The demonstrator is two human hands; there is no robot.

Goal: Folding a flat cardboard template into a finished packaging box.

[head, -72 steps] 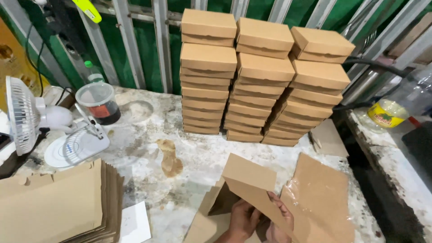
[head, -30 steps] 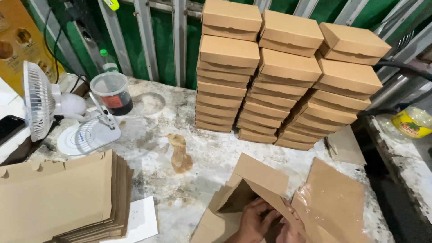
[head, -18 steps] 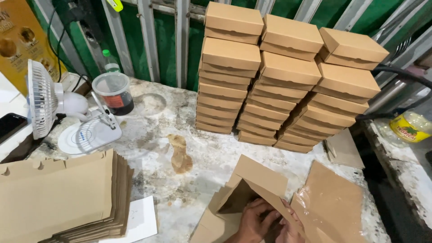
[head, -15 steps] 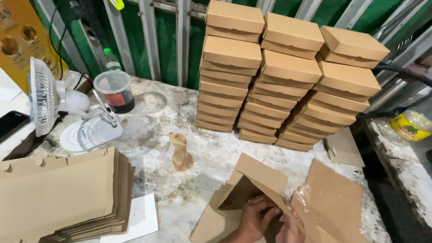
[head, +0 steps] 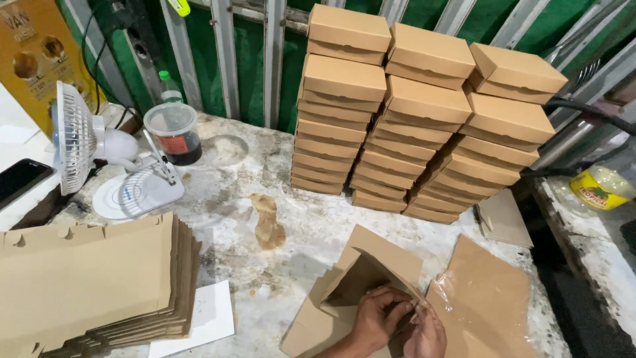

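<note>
Item: half-folded brown box blank point(head: 361, 292), on the bench point(head: 265, 199) under both your hands. Left hand point(head: 374, 318) presses its inner flap; right hand point(head: 424, 335) pinches the corner. Risk: flap springs open or creases if your pinch slackens.

I see matt brown cardboard in the box point(head: 358, 292), the stacked boxes point(head: 424, 113) and the flat blanks point(head: 86, 278). The surface point(head: 265, 179) looks like stained, mottled stone; the fan point(head: 73, 142) is smooth white plastic.
</note>
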